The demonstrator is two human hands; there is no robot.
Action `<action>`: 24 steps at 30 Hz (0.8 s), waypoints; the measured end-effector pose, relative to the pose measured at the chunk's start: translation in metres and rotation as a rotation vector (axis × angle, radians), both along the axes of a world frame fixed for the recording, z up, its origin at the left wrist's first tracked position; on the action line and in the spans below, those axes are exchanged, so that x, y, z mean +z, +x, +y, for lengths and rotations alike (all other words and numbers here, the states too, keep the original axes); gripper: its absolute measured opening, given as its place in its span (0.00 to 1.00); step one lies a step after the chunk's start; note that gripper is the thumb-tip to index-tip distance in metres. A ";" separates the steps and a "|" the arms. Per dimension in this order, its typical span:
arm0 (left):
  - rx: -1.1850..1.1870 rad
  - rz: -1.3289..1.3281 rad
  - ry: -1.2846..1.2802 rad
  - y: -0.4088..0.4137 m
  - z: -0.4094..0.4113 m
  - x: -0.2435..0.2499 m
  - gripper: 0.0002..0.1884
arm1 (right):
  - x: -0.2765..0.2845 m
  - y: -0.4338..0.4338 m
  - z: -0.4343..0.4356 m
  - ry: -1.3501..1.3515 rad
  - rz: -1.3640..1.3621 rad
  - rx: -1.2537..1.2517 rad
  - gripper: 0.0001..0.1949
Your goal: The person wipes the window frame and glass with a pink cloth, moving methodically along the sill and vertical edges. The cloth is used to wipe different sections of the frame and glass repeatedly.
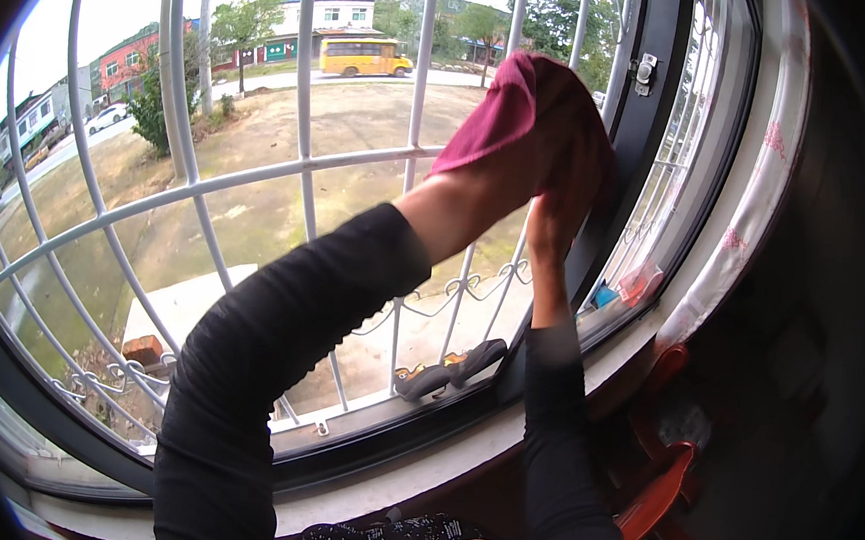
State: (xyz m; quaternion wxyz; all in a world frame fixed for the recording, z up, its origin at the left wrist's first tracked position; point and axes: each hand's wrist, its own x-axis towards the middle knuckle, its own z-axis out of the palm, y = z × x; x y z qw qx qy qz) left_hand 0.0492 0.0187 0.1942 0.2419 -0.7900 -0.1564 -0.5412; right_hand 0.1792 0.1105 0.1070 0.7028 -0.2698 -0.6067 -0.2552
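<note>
A dark red cloth is draped over my left hand, whose fingers are hidden beneath it. My right hand reaches up from below, its fingers under or against the cloth's lower right part. Both hands are close together beside the dark window frame, at the right end of the window opening. Whether the cloth touches the glass or the frame cannot be told. A window latch sits on the frame, up and to the right of the cloth.
White metal security bars stand outside the window. Dark shoes lie on the outer ledge. A floral white curtain hangs at the right. Below it are red wooden furniture and a clear plastic bag.
</note>
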 end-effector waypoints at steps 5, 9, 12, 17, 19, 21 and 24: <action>0.107 -0.002 0.197 -0.027 -0.027 0.050 0.20 | 0.065 -0.025 -0.016 0.106 -0.072 0.078 0.24; 0.262 0.005 0.364 -0.083 -0.070 0.085 0.20 | 0.123 -0.079 -0.047 0.289 -0.212 0.179 0.22; 0.401 0.003 0.466 -0.134 -0.106 0.101 0.20 | 0.160 -0.122 -0.086 0.450 -0.231 0.181 0.17; 1.061 0.065 0.708 -0.259 -0.165 0.084 0.19 | 0.207 -0.235 -0.169 0.748 -0.299 0.510 0.13; 1.333 0.122 0.735 -0.321 -0.175 0.060 0.19 | 0.197 -0.281 -0.189 0.776 -0.247 0.578 0.13; 1.404 0.054 0.647 -0.352 -0.191 0.030 0.21 | 0.188 -0.307 -0.206 0.710 -0.306 0.622 0.14; 1.308 -0.130 0.576 -0.384 -0.229 -0.003 0.21 | 0.163 -0.375 -0.224 0.688 -0.270 0.341 0.16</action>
